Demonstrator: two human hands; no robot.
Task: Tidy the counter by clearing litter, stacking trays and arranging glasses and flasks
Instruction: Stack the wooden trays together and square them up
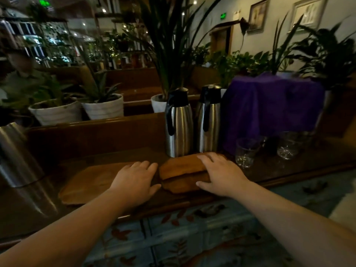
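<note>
A large flat wooden tray (86,182) lies on the dark wooden counter (279,170). My left hand (134,180) rests palm down on its right end, fingers apart, holding nothing. Just to the right sit two small wooden trays (181,170), one on top of the other. My right hand (219,174) grips them, fingers over the top and thumb against the front edge. Behind them two steel flasks (180,128) (209,122) with black handles stand upright. Two clear glasses (245,153) (289,145) stand to the right.
A third steel flask (17,155) stands close at the far left. A purple cloth (269,105) covers something behind the glasses. Potted plants (104,108) line the ledge behind the counter. A seated person is at the far left behind the plants.
</note>
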